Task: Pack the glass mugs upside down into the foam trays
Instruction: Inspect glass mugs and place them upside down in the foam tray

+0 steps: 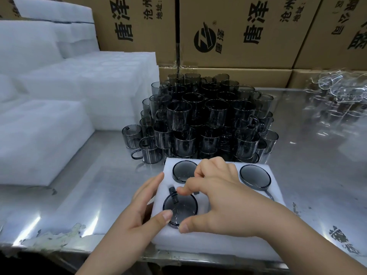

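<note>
From the head view, the smoky grey glass mug [179, 207] I am handling sits in the near-left pocket of the white foam tray [218, 238]. It is upside down: the round base faces up at me, the mouth is down in the foam, and its long axis stands upright. Its handle points away from me and a little left, into a slot in the foam.

My right hand [224, 199] pinches the base rim, with the curled forefinger at the far edge beside the handle and the thumb at the near edge. My left hand [139, 213] lies with straight fingers along the tray's left side, its thumb touching the mug's near-left rim.

Two more inverted grey mugs [255, 177] fill the far pockets. Behind the tray, on the steel table [79, 195], stands a heap of upright grey mugs [202, 120]. There are white foam blocks [39, 135] to the left and printed cardboard boxes [238, 36] behind.
</note>
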